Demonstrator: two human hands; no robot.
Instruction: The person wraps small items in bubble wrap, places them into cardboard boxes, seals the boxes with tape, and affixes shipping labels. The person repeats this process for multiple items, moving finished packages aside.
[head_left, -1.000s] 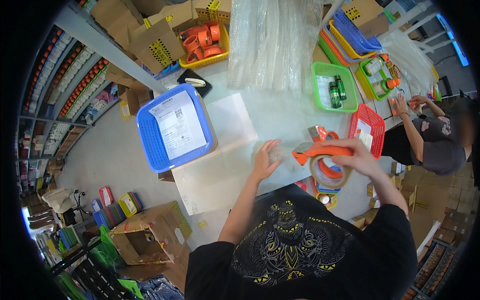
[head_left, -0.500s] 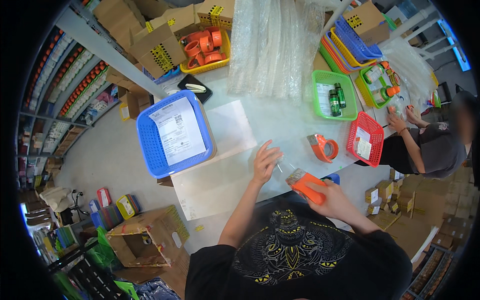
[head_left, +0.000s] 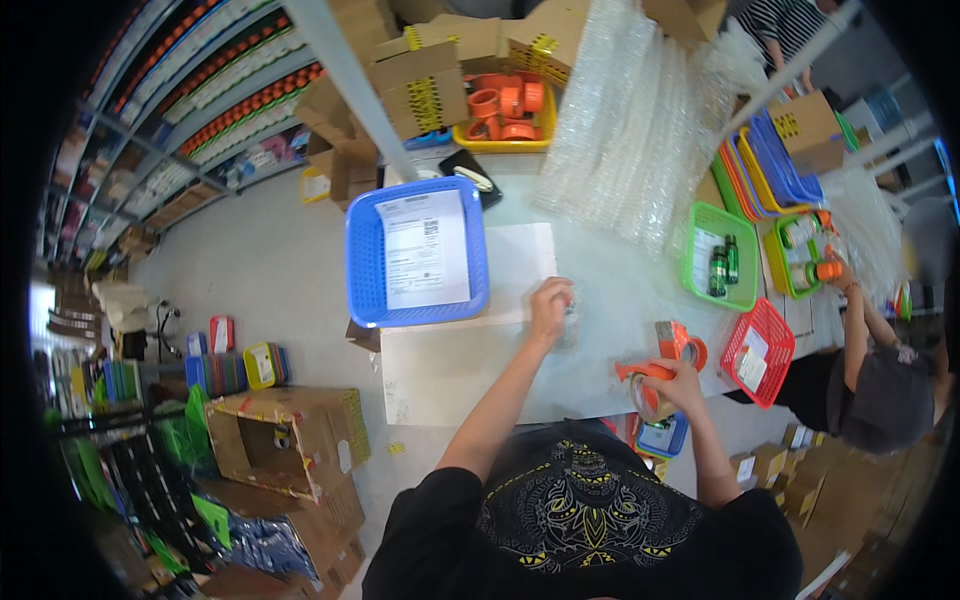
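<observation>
My left hand (head_left: 548, 312) is closed on a small clear-wrapped bundle (head_left: 571, 328) over the table; what lies inside the wrap is too blurred to tell. In my right hand (head_left: 682, 386) is an orange tape dispenser (head_left: 640, 374) with a roll of tape, held above the table's near edge. A second orange tape dispenser (head_left: 690, 350) rests on the tabletop just beyond it. To the right of that stands a red basket (head_left: 786, 368) with papers inside. Farther back, a green basket (head_left: 697, 282) holds two dark green bottles (head_left: 718, 272).
A blue basket (head_left: 357, 275) with a printed sheet stands at the table's left. Bubble wrap (head_left: 615, 130) covers the back, beside a yellow basket (head_left: 505, 146) of orange tape dispensers. At the right, a co-worker (head_left: 880, 390) reaches toward a yellow-green basket (head_left: 778, 262). A metal post (head_left: 350, 80) rises behind the blue basket.
My right hand has moved the tape dispenser right, away from my left hand. The fingers of my left hand have closed round the clear bundle. The view has shifted too.
</observation>
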